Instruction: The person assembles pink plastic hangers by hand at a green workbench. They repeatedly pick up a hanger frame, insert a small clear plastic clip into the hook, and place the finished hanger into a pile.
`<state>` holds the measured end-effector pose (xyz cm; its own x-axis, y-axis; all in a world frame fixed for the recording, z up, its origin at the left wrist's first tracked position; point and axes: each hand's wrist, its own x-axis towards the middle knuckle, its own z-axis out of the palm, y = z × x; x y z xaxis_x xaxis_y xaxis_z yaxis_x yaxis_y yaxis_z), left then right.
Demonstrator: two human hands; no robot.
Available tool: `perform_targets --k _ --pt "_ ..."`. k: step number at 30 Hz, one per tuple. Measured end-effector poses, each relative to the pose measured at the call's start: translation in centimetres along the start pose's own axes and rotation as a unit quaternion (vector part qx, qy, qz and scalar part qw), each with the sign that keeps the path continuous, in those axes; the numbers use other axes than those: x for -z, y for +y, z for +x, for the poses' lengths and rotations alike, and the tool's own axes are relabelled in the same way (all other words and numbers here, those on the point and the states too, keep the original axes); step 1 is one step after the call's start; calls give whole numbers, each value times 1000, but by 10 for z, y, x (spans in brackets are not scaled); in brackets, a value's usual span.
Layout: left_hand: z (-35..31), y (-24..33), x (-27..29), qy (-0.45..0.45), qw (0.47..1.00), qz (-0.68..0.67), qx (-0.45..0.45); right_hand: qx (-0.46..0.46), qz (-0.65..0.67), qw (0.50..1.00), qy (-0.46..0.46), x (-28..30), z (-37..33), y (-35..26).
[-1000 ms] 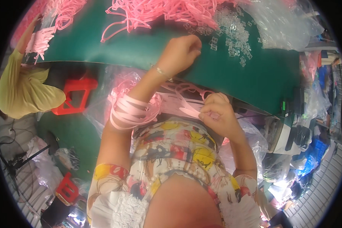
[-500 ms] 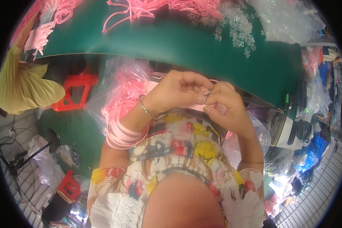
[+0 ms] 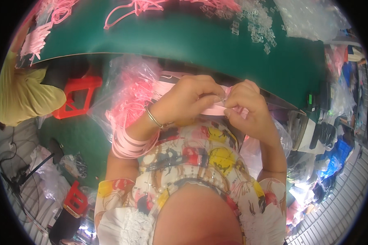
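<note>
My left hand (image 3: 192,94) and my right hand (image 3: 249,107) meet just below the table's near edge, thumb and fingers pinched. Between the fingertips there is a small clear plastic piece (image 3: 223,99), mostly covered by the fingers. A pink strap (image 3: 214,110) runs at the right fingers, and part of it shows under the hands. Around my left forearm hangs a bundle of looped pink straps (image 3: 126,143). Beside the left wrist, a clear bag (image 3: 124,77) holds more bright pink cords (image 3: 137,96).
On the green table (image 3: 184,45) lie several small clear plastic pieces (image 3: 259,28), pink cords (image 3: 137,5) and a clear plastic bag (image 3: 310,20). Another person in yellow-green clothes (image 3: 26,98) is at the left, near a red plastic stool (image 3: 88,94). Bags and boxes crowd the right.
The hands have drawn slightly apart at the fingertips, and more pink strap shows at the right fingers. The clear piece is more covered. The view has shifted slightly.
</note>
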<state>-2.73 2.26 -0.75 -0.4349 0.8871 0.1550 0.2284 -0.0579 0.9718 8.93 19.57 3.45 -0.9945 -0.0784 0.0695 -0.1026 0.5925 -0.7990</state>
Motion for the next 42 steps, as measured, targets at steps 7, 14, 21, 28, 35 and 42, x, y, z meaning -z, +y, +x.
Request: perform_targets --k 7,14,21,28,35,42 --pt "0 9 0 -6 998 45 -34 -16 7 1000 18 -2 -3 6" --pt "-6 5 -7 39 996 73 -42 -32 46 998 20 -4 -2 11" --pt "-12 -1 -8 27 989 107 -98 -70 161 984 -13 -10 0 24" --pt "-17 -10 -14 33 992 70 -103 -141 247 959 -14 -15 -4 27" --pt "-22 -4 -22 9 942 -237 238 -148 217 965 1 -18 -3 25" --pt "-31 -9 -17 -59 936 -268 221 -109 231 966 -36 -22 -7 28"
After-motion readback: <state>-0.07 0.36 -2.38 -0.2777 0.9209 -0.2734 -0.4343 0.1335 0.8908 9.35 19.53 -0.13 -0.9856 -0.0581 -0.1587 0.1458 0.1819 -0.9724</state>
